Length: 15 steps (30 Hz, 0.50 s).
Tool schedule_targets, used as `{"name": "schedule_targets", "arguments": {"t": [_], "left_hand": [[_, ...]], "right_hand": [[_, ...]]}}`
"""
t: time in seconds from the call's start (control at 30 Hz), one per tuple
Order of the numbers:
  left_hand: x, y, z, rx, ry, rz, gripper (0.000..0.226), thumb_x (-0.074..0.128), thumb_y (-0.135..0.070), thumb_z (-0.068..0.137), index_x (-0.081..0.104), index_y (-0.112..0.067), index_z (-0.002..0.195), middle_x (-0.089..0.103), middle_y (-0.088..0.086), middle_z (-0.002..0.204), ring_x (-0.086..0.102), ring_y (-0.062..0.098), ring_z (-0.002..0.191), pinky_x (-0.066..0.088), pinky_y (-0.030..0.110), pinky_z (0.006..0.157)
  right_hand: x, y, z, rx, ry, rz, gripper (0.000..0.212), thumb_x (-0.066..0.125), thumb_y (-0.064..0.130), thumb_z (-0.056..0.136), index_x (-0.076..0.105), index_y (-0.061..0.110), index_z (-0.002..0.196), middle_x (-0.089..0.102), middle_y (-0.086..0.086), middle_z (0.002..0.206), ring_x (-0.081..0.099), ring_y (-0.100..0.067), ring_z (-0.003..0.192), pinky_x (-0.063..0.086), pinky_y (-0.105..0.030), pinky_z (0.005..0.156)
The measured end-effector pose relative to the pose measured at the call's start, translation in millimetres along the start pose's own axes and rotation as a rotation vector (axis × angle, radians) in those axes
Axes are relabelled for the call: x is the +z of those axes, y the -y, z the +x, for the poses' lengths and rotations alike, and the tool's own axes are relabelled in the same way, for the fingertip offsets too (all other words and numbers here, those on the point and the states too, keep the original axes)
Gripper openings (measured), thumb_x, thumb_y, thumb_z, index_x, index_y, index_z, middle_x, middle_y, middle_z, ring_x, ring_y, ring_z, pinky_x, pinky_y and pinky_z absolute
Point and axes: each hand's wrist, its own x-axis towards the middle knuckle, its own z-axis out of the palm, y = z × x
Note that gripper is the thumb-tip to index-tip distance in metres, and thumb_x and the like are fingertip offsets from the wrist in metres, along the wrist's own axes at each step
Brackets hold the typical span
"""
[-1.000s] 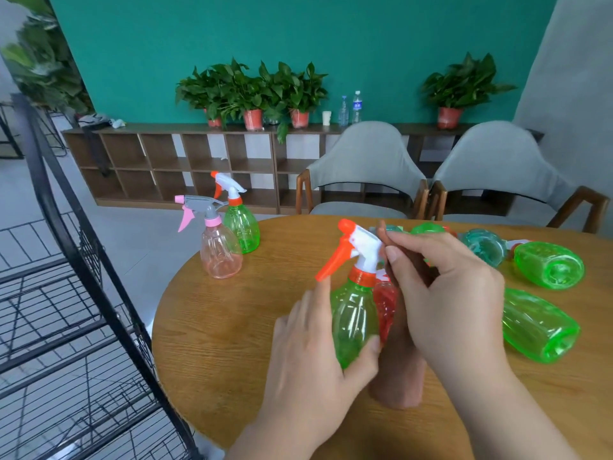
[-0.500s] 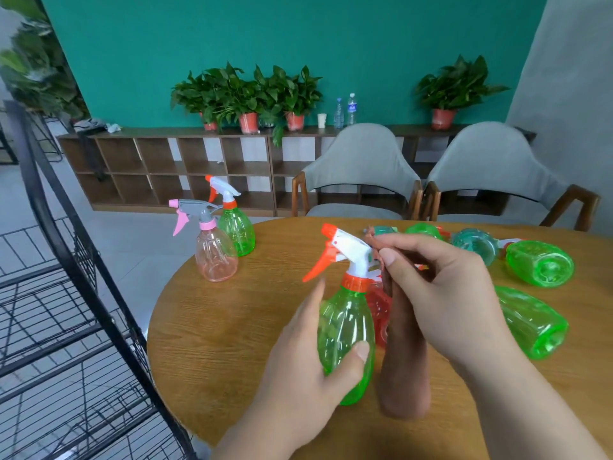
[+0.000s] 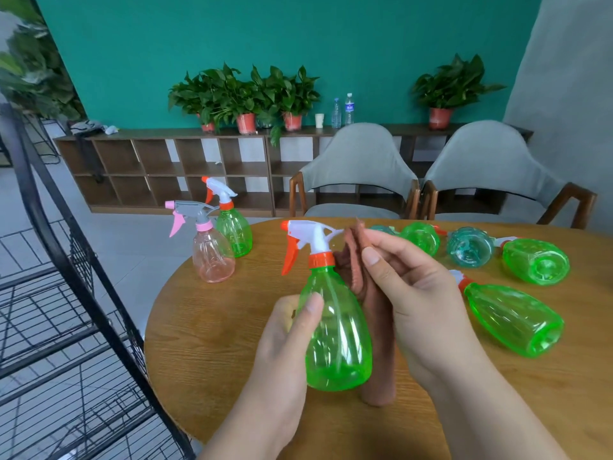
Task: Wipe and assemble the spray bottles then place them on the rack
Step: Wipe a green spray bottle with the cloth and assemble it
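I find the left hand curled round the lower side of the bottle, thumb on its front wall, holding it upright over the table. The right hand, just right of that grip, pinches the cloth between thumb and fingers beside the bottle's neck. In my judgement hard rubbing could twist the smooth wall out of this one-sided hold. The head above the grip may be loose, so lifting by it toward the rack, well left, risks separation.

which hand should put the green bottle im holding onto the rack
Likely left: the left hand grips the green bottle, and the rack stands on that side. The right hand is busy pinching the cloth.
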Motion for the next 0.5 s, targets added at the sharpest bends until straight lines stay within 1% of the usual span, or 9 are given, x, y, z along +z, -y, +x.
{"name": "schedule_targets", "arguments": {"t": [0.03, 0.07, 0.13, 0.2, 0.27, 0.33, 0.4, 0.5], "left_hand": [[1.8, -2.5, 0.0, -0.021, -0.012, -0.05, 0.059, 0.083, -0.06, 0.084, 0.073, -0.015, 0.121, 0.078, 0.017, 0.116, 0.077, 0.036, 0.109, 0.06, 0.054, 0.092], [3.5, -4.3, -0.2, -0.049, -0.019, -0.099, 0.057, 0.08, -0.055, 0.086, 0.074, -0.012, 0.123, 0.078, 0.019, 0.117, 0.077, 0.035, 0.11, 0.059, 0.054, 0.094], [7.6, -6.3, -1.6, -0.101, -0.025, -0.172, 0.06, 0.07, -0.054, 0.083, 0.076, -0.011, 0.123, 0.078, 0.02, 0.12, 0.077, 0.034, 0.111, 0.058, 0.052, 0.098], [11.6, -6.9, -2.6, -0.112, -0.042, -0.186, 0.059, 0.067, -0.054, 0.082, 0.078, -0.014, 0.123, 0.079, 0.017, 0.12, 0.078, 0.031, 0.111, 0.056, 0.048, 0.097], [12.2, -7.5, -2.5, -0.106, -0.07, -0.164, 0.054, 0.064, -0.054, 0.088, 0.079, -0.016, 0.123, 0.08, 0.013, 0.119, 0.078, 0.027, 0.111, 0.055, 0.048, 0.1], [8.6, -7.0, 0.3, -0.087, -0.084, -0.123, 0.046, 0.059, -0.052, 0.099, 0.08, -0.017, 0.12, 0.081, 0.01, 0.117, 0.079, 0.025, 0.11, 0.055, 0.047, 0.1], [4.4, -7.8, 3.3, -0.069, -0.121, -0.078, 0.042, 0.053, -0.05, 0.106, 0.082, -0.021, 0.111, 0.083, 0.007, 0.112, 0.08, 0.021, 0.106, 0.057, 0.045, 0.096], [1.2, -3.6, 8.6, -0.08, -0.204, -0.035, 0.037, 0.05, -0.046, 0.109, 0.079, -0.023, 0.114, 0.084, 0.0, 0.106, 0.081, 0.015, 0.1, 0.058, 0.042, 0.092]], "right_hand": [[3.7, -2.6, -1.4, 0.013, -0.015, 0.042, 0.027, 0.07, 0.008, 0.097, 0.079, 0.012, 0.122, 0.08, -0.018, 0.113, 0.076, -0.027, 0.107, 0.062, -0.034, 0.098], [7.3, -5.4, -2.5, 0.027, -0.029, 0.091, 0.028, 0.069, 0.009, 0.096, 0.079, 0.011, 0.122, 0.08, -0.017, 0.114, 0.076, -0.027, 0.107, 0.062, -0.035, 0.098], [14.0, -10.6, -4.5, 0.06, -0.065, 0.19, 0.029, 0.07, 0.011, 0.094, 0.078, 0.01, 0.122, 0.081, -0.014, 0.116, 0.077, -0.026, 0.109, 0.062, -0.036, 0.1], [19.1, -14.5, -5.2, 0.09, -0.119, 0.252, 0.03, 0.07, 0.013, 0.092, 0.077, 0.01, 0.122, 0.081, -0.012, 0.117, 0.076, -0.026, 0.113, 0.06, -0.043, 0.106], [22.0, -15.9, -4.7, 0.108, -0.164, 0.306, 0.032, 0.069, 0.012, 0.092, 0.076, 0.01, 0.124, 0.08, -0.011, 0.119, 0.075, -0.027, 0.117, 0.056, -0.045, 0.109], [22.5, -15.6, -3.8, 0.125, -0.189, 0.362, 0.034, 0.069, 0.012, 0.091, 0.075, 0.011, 0.124, 0.081, -0.01, 0.119, 0.075, -0.026, 0.118, 0.057, -0.042, 0.108], [21.9, -16.9, -2.4, 0.13, -0.202, 0.388, 0.038, 0.07, 0.011, 0.089, 0.075, 0.01, 0.126, 0.08, -0.01, 0.12, 0.074, -0.027, 0.12, 0.057, -0.04, 0.107], [22.5, -24.5, -2.4, 0.124, -0.219, 0.388, 0.041, 0.07, 0.009, 0.088, 0.074, 0.008, 0.129, 0.079, -0.011, 0.122, 0.073, -0.026, 0.122, 0.057, -0.037, 0.105]]}}
